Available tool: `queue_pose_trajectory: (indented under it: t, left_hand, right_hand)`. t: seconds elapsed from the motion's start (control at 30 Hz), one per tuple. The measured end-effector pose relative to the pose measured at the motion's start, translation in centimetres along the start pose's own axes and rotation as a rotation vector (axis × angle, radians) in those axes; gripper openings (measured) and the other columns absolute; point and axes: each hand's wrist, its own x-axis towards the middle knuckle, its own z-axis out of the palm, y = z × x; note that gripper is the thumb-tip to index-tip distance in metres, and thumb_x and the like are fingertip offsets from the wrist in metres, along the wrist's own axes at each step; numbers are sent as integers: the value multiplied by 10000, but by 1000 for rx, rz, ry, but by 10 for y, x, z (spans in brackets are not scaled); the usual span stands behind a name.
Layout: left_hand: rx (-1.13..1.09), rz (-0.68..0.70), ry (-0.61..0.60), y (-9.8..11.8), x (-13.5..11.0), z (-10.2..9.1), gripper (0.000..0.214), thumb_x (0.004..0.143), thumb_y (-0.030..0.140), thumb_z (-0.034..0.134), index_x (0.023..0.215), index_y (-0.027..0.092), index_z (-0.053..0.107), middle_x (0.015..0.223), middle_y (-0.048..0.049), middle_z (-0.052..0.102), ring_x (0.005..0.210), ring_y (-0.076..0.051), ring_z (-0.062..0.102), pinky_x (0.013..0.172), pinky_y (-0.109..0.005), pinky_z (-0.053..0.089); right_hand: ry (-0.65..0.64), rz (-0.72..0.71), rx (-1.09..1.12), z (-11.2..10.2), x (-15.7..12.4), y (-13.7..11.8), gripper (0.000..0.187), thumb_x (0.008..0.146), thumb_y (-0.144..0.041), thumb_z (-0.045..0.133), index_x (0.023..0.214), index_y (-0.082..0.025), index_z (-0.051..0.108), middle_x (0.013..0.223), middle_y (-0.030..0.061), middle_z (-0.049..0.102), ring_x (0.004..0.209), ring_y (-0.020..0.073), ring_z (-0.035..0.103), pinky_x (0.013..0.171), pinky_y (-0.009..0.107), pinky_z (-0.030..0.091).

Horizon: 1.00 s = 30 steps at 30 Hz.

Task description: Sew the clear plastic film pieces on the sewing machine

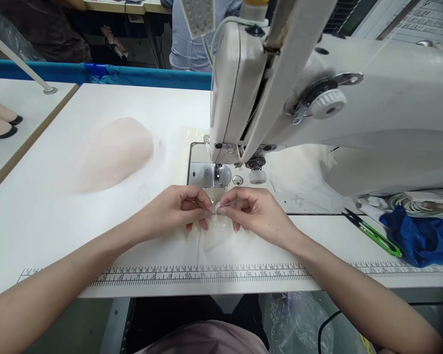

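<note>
In front of the sewing machine's (221,98) needle area, my left hand (184,209) and my right hand (256,214) meet almost fingertip to fingertip. Each has thumb and index finger pinched on a small piece of thin, whitish sheer material (216,208). Its full outline is hard to make out against the white table. Just beyond my fingers lies the metal needle plate (203,173), under the presser foot (217,172). A sheer beige piece of fabric (120,152) rests flat on the table to the left, apart from my hands.
Green thread snips (376,236) and a crumpled blue cloth (421,236) lie at the right. A printed ruler (214,275) runs along the front table edge (170,290). Two beige strips with black tips (2,123) are at far left. A person in a striped shirt (190,44) is beyond.
</note>
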Motion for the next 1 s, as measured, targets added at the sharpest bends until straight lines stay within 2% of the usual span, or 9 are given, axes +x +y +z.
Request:
queue_pose_trajectory:
  t: [0.1, 0.2, 0.33, 0.4, 0.57, 0.63, 1.0]
  left_hand:
    - [24, 56, 21, -1, -2, 3, 126, 845, 299, 650, 858, 174, 642, 690, -2, 675, 593, -116, 627, 537, -221, 525]
    - [141, 104, 82, -3, -3, 4, 168, 858, 348, 648, 870, 184, 683, 665, 15, 645, 553, -94, 571, 506, -203, 473]
    - [245, 193, 83, -6, -3, 4, 149, 892, 276, 604, 911, 214, 738, 718, 17, 683, 561, -86, 585, 508, -185, 463]
    - [342, 303, 157, -7, -2, 4, 146, 892, 208, 603, 897, 222, 748, 692, 29, 670, 565, -77, 590, 519, -170, 465]
    - [645, 755, 445, -12, -2, 9, 98, 877, 125, 635, 913, 163, 718, 686, 29, 638, 555, -46, 573, 525, -131, 464]
    - [723, 845, 499, -14, -2, 11, 80, 877, 112, 636, 914, 144, 700, 705, 23, 645, 560, -39, 577, 531, -122, 467]
    - [976, 1011, 611, -17, -3, 9, 61, 853, 86, 656, 871, 144, 650, 666, 23, 656, 531, -64, 571, 495, -174, 441]
  right_hand:
    - [21, -61, -39, 2, 0, 2, 77, 825, -253, 686, 804, -181, 671, 628, -37, 636, 478, 81, 571, 471, 210, 451]
    - [49, -159, -117, 3, -2, 3, 50, 842, -220, 664, 809, -184, 676, 683, -30, 652, 526, 74, 568, 500, 206, 457]
    - [82, -277, -202, 5, -4, 3, 61, 856, -179, 646, 808, -188, 681, 695, -27, 651, 572, 73, 569, 516, 189, 466]
    - [106, -325, -239, 6, -5, 3, 78, 863, -156, 631, 816, -189, 683, 705, -22, 658, 585, 77, 582, 522, 186, 482]
    - [219, -456, -276, 7, -5, 7, 68, 889, -169, 617, 919, -196, 672, 726, -22, 689, 587, 78, 627, 513, 170, 517]
    - [241, -483, -285, 7, -5, 10, 104, 887, -177, 628, 983, -206, 655, 675, -43, 672, 546, 75, 622, 498, 166, 521]
    - [220, -524, -329, 7, -3, 11, 97, 895, -167, 621, 984, -192, 649, 748, -31, 697, 601, 65, 640, 544, 150, 529]
